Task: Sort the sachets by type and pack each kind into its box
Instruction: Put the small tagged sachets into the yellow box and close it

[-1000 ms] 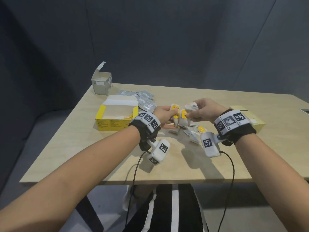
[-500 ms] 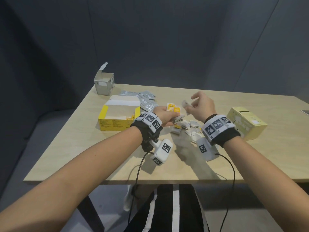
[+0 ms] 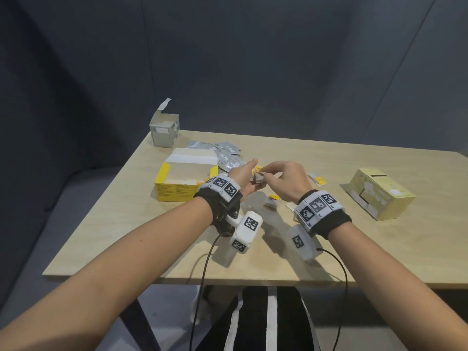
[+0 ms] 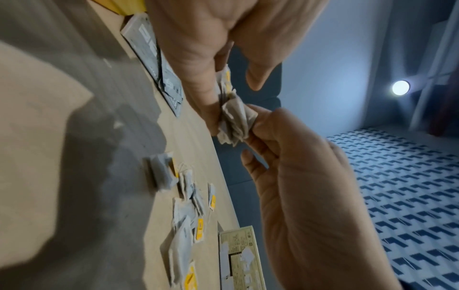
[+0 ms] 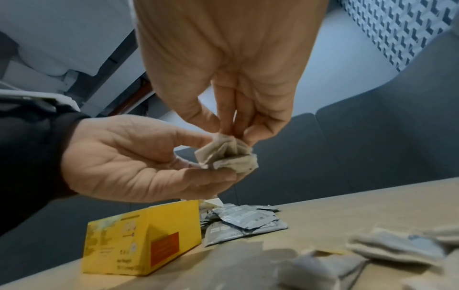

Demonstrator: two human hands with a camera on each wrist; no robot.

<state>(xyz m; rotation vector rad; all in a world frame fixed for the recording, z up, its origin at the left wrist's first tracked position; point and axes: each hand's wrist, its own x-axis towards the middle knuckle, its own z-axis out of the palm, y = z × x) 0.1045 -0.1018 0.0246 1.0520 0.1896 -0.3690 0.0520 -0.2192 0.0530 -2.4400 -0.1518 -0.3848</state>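
**Both hands on a small bunch of tea bags above the table**

The left hand [image 3: 244, 176] held a bunch of tea bags [image 5: 227, 157] above the table [image 3: 354, 249], its thumb and fingers curled round them in a close grip. The right hand [image 3: 288, 181] met it from the other side, fingertips [image 5: 232, 129] pinched on the top of the same bunch, so that the two grips touched through the paper. One yellow tag [image 4: 227, 75] showed among the held bags, up against the left palm.

Just beside the left grip, on its outer side, stood the open yellow box [image 3: 186, 182], its flap folded back. Beyond that grip lay a spread of grey foil sachets [image 3: 229, 155], overlapping one another, and farther off, at the table's far corner, a small grey box [image 3: 164, 131] with its lid up.

Below and near the right grip more loose tea bags with yellow tags [image 4: 185, 221] lay scattered on the table. Well apart from that grip, on its outer side, a pale yellow box [image 3: 377, 192] lay closed on its side.
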